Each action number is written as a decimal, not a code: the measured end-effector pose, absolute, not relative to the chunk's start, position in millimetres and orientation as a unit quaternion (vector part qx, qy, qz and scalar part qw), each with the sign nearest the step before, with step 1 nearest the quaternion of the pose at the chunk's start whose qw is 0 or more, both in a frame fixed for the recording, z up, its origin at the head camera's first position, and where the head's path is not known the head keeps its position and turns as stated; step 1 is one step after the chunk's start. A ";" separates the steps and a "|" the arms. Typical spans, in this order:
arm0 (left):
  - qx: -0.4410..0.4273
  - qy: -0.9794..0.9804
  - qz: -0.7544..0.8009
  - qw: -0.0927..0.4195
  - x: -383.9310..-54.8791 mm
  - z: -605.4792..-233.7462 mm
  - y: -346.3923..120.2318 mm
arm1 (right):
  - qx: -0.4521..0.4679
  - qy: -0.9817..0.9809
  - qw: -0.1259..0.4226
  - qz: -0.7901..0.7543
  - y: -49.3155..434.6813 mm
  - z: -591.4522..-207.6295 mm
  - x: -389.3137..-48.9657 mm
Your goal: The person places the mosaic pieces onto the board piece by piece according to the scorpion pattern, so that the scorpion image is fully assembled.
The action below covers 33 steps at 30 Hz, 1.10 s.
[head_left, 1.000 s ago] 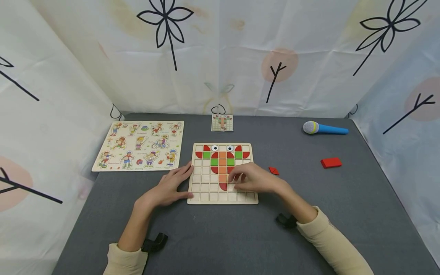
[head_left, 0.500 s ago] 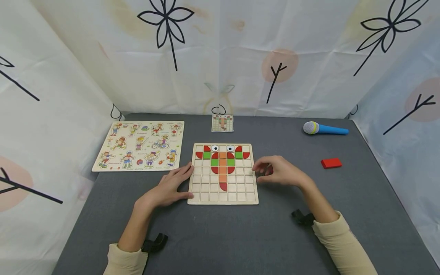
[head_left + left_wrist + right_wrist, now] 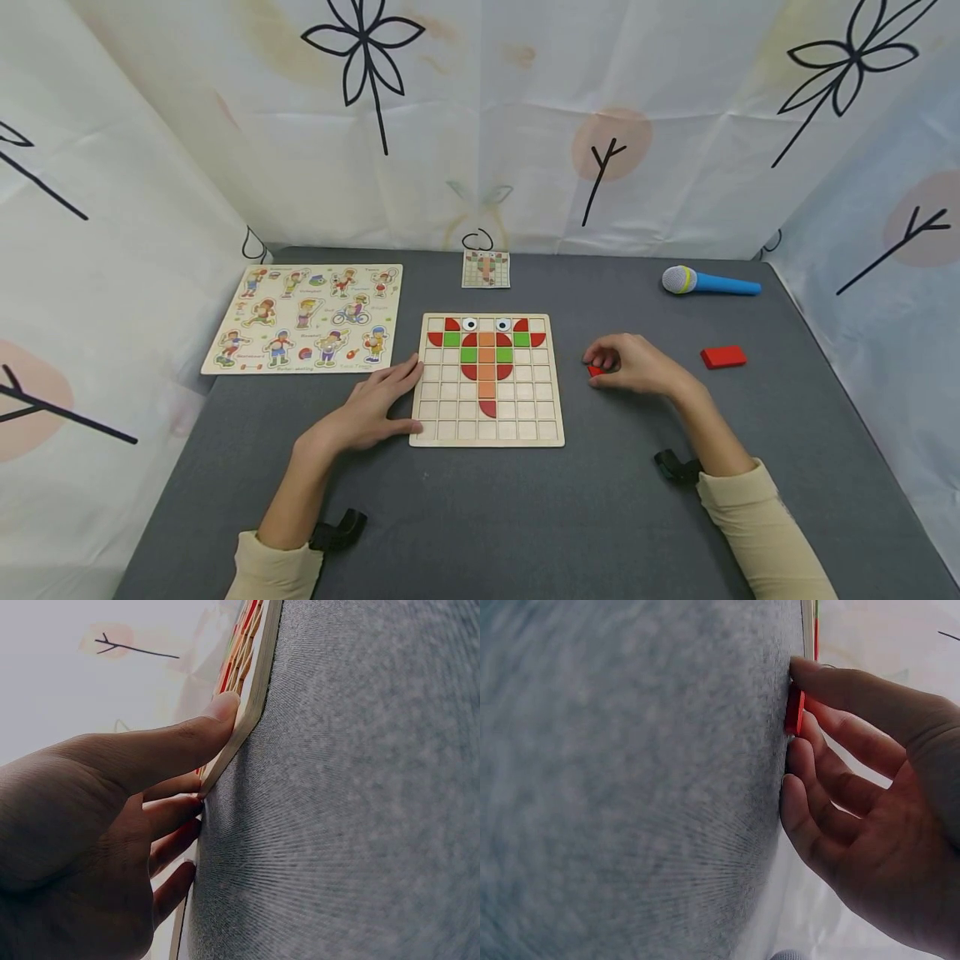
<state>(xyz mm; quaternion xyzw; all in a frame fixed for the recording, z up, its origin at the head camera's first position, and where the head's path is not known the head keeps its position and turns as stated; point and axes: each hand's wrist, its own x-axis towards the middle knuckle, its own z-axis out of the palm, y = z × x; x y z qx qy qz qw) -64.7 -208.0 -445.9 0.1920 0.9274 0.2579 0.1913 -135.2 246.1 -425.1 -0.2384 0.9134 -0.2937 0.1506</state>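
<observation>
A wooden grid board point(image 3: 450, 412) lies in the middle of the table, with red, green and orange tiles and two eye tiles set in its cells. My left hand point(image 3: 375, 406) rests along its left side. In the left wrist view the thumb point(image 3: 223, 709) lies on the board's rim near a corner, fingers fairly straight. Right of the board, my right hand point(image 3: 637, 364) has its thumb and curled fingers about a small red tile point(image 3: 595, 371) at the tabletop. The right wrist view shows this red tile point(image 3: 794, 710) between thumb and fingers, partly covered.
A picture puzzle board point(image 3: 303, 319) with children figures lies at the back left. Behind the grid board is a small pattern card point(image 3: 486, 270). A blue toy microphone point(image 3: 711, 281) and a red block point(image 3: 723, 357) lie to the right. Printed curtains stand round the table.
My right hand has moved off the grid board, to the right, and come down round the red tile on the table. My left hand has stayed at the board's edge.
</observation>
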 end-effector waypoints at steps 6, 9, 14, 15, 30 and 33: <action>0.190 0.927 0.260 0.193 -64.4 -446.2 -207.7 | -0.238 0.914 0.149 -0.293 243.9 -427.1 -136.2; 0.191 0.927 0.259 0.193 -64.3 -446.3 -207.7 | -0.236 0.918 0.142 -0.287 242.7 -426.8 -135.6; 0.193 0.928 0.255 0.189 -64.5 -446.8 -208.2 | -0.254 0.915 0.122 -0.287 236.8 -423.3 -131.0; 0.193 0.929 0.254 0.189 -64.6 -447.0 -208.3 | -0.261 0.912 0.122 -0.290 234.5 -422.2 -129.4; 0.194 0.927 0.260 0.190 -65.0 -446.7 -208.2 | -0.380 0.850 0.158 -0.331 174.5 -420.6 -107.3; 0.194 0.927 0.260 0.190 -64.8 -446.4 -208.1 | -0.400 0.840 0.156 -0.332 163.1 -421.6 -104.5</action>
